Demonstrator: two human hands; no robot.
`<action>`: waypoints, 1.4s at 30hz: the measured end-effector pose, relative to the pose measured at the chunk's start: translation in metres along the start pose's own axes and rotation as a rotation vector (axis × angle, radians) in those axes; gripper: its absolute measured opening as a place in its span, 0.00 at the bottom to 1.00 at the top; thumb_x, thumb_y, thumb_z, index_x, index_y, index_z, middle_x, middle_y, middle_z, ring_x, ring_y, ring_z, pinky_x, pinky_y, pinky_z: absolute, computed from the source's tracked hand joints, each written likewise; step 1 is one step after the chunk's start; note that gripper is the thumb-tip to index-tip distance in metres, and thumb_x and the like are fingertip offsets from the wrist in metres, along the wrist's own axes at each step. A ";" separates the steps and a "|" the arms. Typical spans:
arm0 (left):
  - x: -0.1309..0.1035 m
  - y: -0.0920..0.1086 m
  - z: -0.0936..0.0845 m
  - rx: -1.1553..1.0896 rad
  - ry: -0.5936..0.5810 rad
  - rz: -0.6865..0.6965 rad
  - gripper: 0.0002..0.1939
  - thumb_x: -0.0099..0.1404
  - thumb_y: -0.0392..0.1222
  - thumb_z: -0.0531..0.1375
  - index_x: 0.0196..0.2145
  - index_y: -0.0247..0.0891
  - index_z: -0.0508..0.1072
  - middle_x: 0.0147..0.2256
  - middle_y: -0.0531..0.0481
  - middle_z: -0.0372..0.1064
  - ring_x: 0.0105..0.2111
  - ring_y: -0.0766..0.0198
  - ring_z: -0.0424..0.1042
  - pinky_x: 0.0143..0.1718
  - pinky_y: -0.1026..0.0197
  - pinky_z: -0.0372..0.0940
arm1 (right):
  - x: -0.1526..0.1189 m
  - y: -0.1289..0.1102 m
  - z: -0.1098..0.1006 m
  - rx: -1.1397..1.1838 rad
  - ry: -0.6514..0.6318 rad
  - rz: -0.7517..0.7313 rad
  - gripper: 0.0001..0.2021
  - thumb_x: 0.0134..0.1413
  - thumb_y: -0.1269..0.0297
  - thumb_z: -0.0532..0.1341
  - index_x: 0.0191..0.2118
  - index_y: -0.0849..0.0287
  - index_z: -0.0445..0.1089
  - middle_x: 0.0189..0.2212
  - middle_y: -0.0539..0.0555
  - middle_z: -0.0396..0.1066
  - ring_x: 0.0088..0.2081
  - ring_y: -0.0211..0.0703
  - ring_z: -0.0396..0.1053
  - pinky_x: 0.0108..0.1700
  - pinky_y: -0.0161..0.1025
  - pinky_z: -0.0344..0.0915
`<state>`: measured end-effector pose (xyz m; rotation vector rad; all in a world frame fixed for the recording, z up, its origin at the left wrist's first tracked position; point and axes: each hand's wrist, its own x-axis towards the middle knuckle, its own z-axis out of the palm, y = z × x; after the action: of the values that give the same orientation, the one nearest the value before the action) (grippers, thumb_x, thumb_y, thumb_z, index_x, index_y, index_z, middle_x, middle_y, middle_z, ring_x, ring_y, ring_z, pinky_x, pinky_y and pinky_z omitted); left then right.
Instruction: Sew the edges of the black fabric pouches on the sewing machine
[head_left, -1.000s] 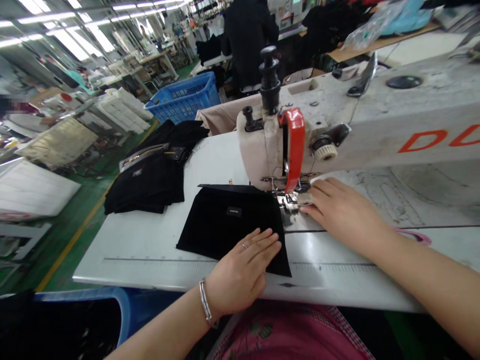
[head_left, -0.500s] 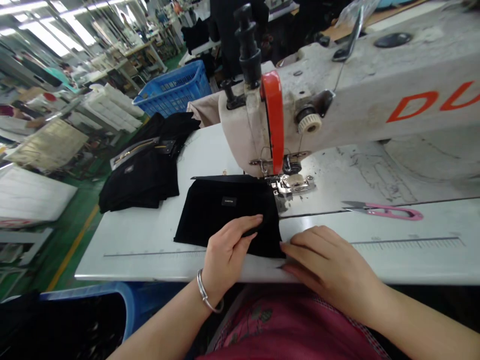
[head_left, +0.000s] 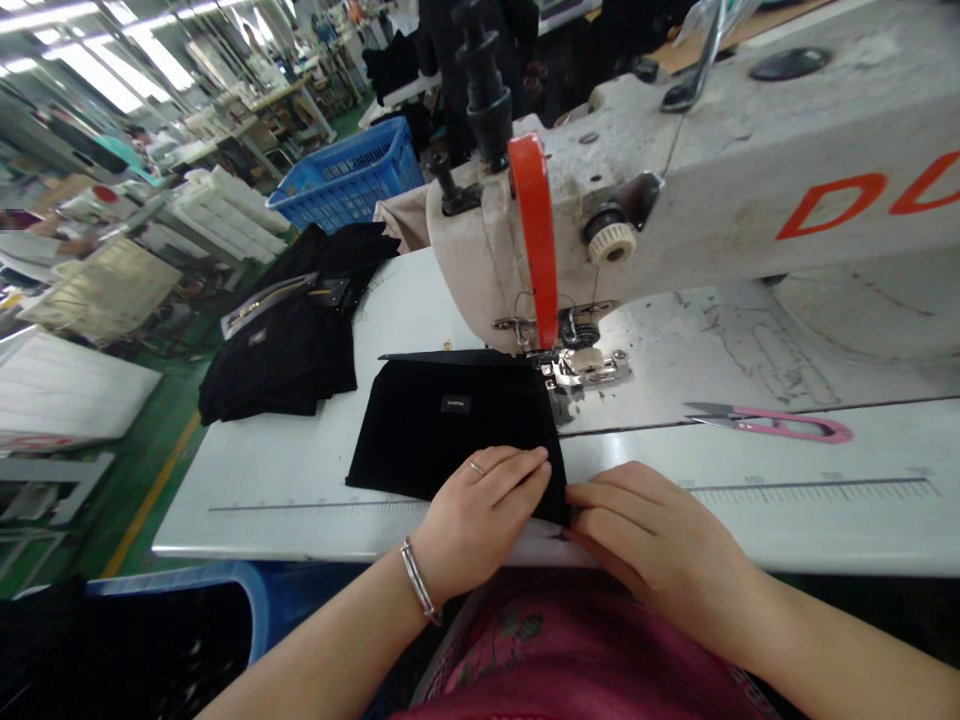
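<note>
Flattening out from a bend, the left hand (head_left: 480, 520) now lies open on the black panel (head_left: 412, 440), fingers together, grasping nothing. The right hand (head_left: 660, 545) stays half-curled at the near corner; whether it pinches the edge is hidden. Both hands thus seem to steady that end. The panel rests on the smooth, pale worktop (head_left: 277, 470), its far edge beside the shiny metal presser foot (head_left: 592, 370). It looks matte, soft and four-sided, with a small rectangular label (head_left: 455, 404). Pink-handled snips (head_left: 810, 428) lie to the right.

Head view, facing forward, down at hands (head_left: 562, 525).
</note>
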<state>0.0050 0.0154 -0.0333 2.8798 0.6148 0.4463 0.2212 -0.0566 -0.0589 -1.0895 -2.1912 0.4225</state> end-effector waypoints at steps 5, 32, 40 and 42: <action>0.002 0.000 -0.003 -0.143 0.068 -0.074 0.18 0.68 0.30 0.51 0.54 0.30 0.67 0.52 0.40 0.69 0.51 0.58 0.67 0.52 0.52 0.67 | 0.001 0.000 -0.003 -0.003 -0.002 0.030 0.13 0.63 0.69 0.56 0.52 0.58 0.66 0.43 0.54 0.69 0.42 0.43 0.64 0.45 0.42 0.62; 0.028 -0.005 -0.013 -0.068 0.013 -0.106 0.16 0.68 0.37 0.54 0.52 0.31 0.69 0.51 0.41 0.69 0.52 0.57 0.67 0.56 0.51 0.64 | -0.003 -0.006 -0.008 -0.077 0.008 -0.018 0.18 0.58 0.76 0.57 0.54 0.64 0.67 0.51 0.58 0.69 0.51 0.50 0.65 0.50 0.49 0.69; 0.047 -0.032 0.005 0.105 -0.009 -0.089 0.17 0.71 0.37 0.51 0.56 0.33 0.65 0.55 0.42 0.65 0.58 0.57 0.61 0.62 0.50 0.58 | 0.009 -0.002 -0.016 -0.076 -0.029 -0.049 0.17 0.59 0.75 0.55 0.53 0.61 0.68 0.50 0.53 0.70 0.50 0.47 0.65 0.49 0.48 0.67; 0.050 -0.037 0.005 0.111 0.011 -0.063 0.16 0.71 0.36 0.51 0.55 0.33 0.65 0.54 0.43 0.65 0.58 0.58 0.61 0.62 0.51 0.58 | 0.011 0.002 -0.016 -0.087 -0.047 -0.034 0.17 0.59 0.74 0.56 0.54 0.60 0.68 0.51 0.53 0.70 0.51 0.47 0.65 0.50 0.49 0.66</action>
<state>0.0364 0.0698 -0.0330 2.9539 0.7521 0.4317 0.2282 -0.0463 -0.0432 -1.0970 -2.2844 0.3439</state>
